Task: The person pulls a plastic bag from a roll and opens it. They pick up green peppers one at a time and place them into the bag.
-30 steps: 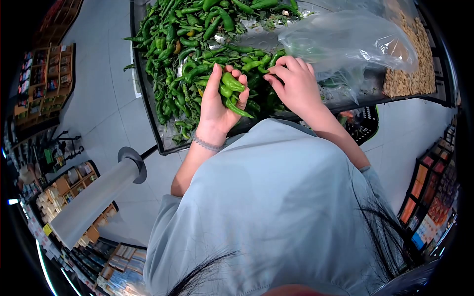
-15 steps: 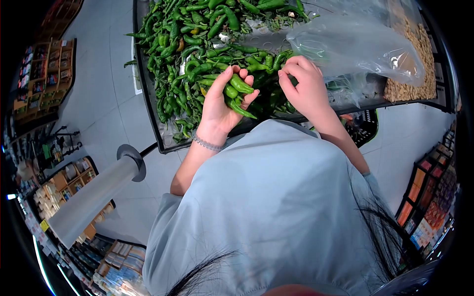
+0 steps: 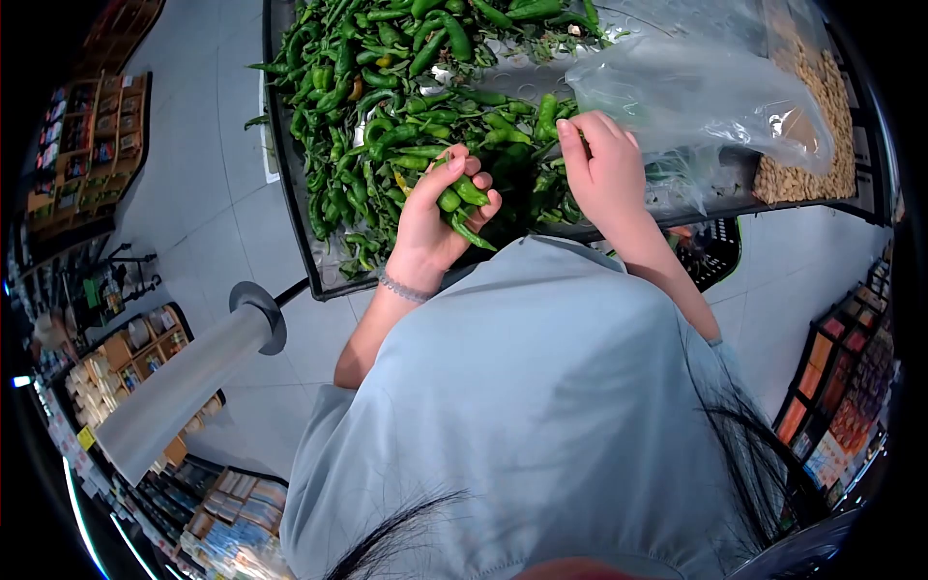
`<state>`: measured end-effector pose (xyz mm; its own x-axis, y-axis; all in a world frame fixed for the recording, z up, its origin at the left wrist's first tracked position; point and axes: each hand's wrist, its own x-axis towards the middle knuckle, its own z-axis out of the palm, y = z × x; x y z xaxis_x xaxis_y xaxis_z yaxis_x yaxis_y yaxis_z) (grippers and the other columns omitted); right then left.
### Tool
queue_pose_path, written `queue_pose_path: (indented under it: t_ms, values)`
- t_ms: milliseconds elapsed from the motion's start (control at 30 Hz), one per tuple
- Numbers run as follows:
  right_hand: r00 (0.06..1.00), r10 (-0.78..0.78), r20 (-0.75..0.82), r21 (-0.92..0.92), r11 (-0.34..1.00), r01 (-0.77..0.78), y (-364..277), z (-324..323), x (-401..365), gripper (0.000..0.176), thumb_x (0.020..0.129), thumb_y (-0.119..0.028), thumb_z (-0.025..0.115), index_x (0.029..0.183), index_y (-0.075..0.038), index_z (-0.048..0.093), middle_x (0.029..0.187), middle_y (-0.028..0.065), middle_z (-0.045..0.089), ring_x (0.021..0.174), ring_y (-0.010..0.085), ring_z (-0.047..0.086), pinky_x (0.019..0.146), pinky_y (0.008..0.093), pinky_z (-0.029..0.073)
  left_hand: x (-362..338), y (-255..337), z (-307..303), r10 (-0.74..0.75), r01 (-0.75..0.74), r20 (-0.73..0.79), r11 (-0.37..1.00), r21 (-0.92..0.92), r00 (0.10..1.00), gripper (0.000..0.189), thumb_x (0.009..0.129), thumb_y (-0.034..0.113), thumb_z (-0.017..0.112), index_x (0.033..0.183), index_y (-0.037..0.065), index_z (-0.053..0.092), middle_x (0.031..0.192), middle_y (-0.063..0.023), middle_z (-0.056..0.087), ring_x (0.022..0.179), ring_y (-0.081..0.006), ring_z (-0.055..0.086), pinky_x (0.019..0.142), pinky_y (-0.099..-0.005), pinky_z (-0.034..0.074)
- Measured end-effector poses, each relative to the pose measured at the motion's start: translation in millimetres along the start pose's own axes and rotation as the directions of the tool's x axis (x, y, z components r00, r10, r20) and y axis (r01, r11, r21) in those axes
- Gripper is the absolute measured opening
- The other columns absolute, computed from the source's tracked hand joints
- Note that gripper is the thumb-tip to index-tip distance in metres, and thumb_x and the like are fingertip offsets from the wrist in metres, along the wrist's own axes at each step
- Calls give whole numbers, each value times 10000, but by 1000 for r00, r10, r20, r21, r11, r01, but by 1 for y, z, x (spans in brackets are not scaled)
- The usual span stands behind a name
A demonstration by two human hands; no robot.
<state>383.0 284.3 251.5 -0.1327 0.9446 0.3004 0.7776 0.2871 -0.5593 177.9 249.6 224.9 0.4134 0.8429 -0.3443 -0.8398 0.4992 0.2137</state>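
Over a pepper bin (image 3: 290, 193), left hand (image 3: 430, 217) clasping green peppers (image 3: 459, 198), right hand (image 3: 604, 179) apart beside plastic bag (image 3: 696, 92), grip unclear

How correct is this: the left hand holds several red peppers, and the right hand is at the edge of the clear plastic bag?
Not quite: the peppers in the left hand are green, not red, as the head view shows. The rest stands: the right hand is at the edge of the clear plastic bag.

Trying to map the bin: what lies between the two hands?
In the head view, green chili peppers lie loose in the display bin between the left hand, gripping more of them, and the right hand.
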Motion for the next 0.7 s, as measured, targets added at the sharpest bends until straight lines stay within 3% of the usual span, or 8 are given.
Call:
queue_pose_path:
  t_ms: [100,133,233,300,567,633,667,700]
  values:
    - [998,-56,-3,434,899,52,-4,-6,10,207,898,-228,599,958,-31,617,902,85,608,745,263,591,731,383,445,0,1,1,8,-8,0,1000,-6,1000,88,909,162,562,986,120,549,898,17,523,841,-137,524,775,-315,493]
    - [983,-120,138,541,841,26,0,-9,11,277,882,-244,628,1071,-43,615,1012,92,583,853,262,587,798,370,453,0,1,3,16,-16,-23,1000,-7,1000,90,905,152,562,986,118,544,895,17,520,837,-136,521,772,-317,492]
    - [971,-153,181,149,981,126,24,-13,21,296,864,-276,647,1092,-89,624,1061,67,570,928,258,571,834,373,448,0,2,3,12,-13,-31,1000,-18,999,92,901,146,562,987,118,545,890,17,516,839,-137,518,773,-321,490]
    - [980,-43,194,-239,967,89,42,-19,18,305,845,-291,662,1100,-127,625,1049,60,575,964,257,569,882,410,436,-1,3,0,14,-13,21,999,-42,1000,89,899,144,560,983,118,545,887,22,514,840,-136,517,773,-322,488]
    - [999,-32,17,3,999,32,33,-77,10,272,811,-141,712,1062,-88,620,990,71,572,729,172,564,642,280,472,-3,4,0,25,-25,-15,999,-42,1000,124,874,143,588,986,124,537,895,19,516,863,-145,529,816,-344,499]
    - [907,-275,-320,-41,960,277,21,-107,-8,317,794,-60,728,1077,-31,586,953,84,556,653,117,500,566,241,423,-2,1,1,128,-127,5,988,-88,992,118,869,118,594,985,107,574,1013,-1,569,1033,-174,555,971,-442,472]
    - [767,-308,-563,-70,942,327,25,-117,-11,357,784,-80,746,1085,-8,568,940,83,548,674,123,492,584,255,424,-2,1,5,149,-150,-18,983,-110,989,112,877,111,585,990,105,584,1036,-4,574,1047,-175,555,976,-448,472]
    - [680,-308,-666,-168,949,265,23,-130,-10,407,772,-104,763,1100,8,551,928,80,540,698,133,488,604,265,424,-1,1,9,166,-170,-40,977,-130,985,110,886,103,576,994,103,593,1059,-6,580,1062,-176,555,980,-454,471]
